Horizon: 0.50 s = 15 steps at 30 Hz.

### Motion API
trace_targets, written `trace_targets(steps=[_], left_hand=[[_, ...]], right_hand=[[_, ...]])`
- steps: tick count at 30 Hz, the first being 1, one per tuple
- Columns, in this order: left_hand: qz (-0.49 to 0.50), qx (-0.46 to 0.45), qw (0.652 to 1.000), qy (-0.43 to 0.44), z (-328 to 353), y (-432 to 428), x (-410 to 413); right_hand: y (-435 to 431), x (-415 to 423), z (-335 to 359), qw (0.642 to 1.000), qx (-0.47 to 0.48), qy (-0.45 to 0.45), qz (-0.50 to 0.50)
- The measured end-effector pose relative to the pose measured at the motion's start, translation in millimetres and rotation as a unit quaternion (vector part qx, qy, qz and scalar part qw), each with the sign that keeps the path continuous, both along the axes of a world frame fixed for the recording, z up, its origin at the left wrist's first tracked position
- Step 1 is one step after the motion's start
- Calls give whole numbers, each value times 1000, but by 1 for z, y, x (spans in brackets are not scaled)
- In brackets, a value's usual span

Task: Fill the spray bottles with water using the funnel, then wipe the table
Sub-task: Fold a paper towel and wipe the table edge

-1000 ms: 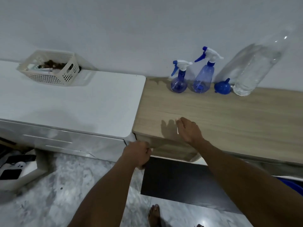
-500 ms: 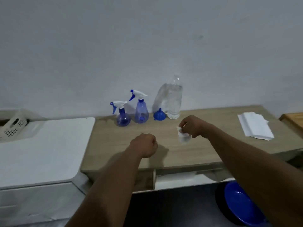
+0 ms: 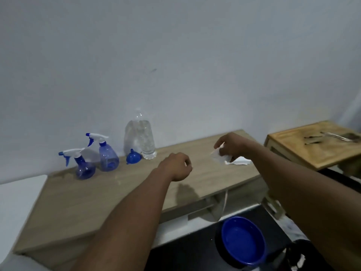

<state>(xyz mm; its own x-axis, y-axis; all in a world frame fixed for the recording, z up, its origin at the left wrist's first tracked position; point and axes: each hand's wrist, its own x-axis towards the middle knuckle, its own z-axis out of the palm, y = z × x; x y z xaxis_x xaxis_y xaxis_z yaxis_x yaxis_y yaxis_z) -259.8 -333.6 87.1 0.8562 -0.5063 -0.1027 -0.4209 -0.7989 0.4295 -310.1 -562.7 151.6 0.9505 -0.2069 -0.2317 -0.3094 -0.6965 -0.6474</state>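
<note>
Two blue spray bottles stand by the wall on the wooden table [image 3: 117,194]: a short round one [image 3: 83,167] at the left and a taller one [image 3: 107,155] beside it. A blue funnel [image 3: 133,157] lies next to a large clear water bottle [image 3: 141,139]. My right hand [image 3: 231,146] hovers over the table's right part and grips a crumpled white tissue [image 3: 216,155]. Under it lies a pile of white tissues [image 3: 239,161], partly hidden by my forearm. My left hand [image 3: 176,166] floats above the table's middle, fingers curled, holding nothing.
A blue basin [image 3: 243,240] sits on the dark floor below the table's front edge. To the right stands a small wooden stool [image 3: 312,149] with metal tongs on it. A white cabinet top [image 3: 17,194] adjoins the table at the left.
The view swung right and up, away from the white cabinet. My right hand lifted from the table with the tissue and moved right, over the tissue pile. My left hand rose above the table.
</note>
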Motion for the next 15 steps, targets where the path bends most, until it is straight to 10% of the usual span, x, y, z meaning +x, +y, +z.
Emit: trace_targets(steps=[15], left_hand=[[-121, 20, 991, 50, -23, -145, 29]], right_hand=[[-140, -25, -41, 987, 5, 62, -147]])
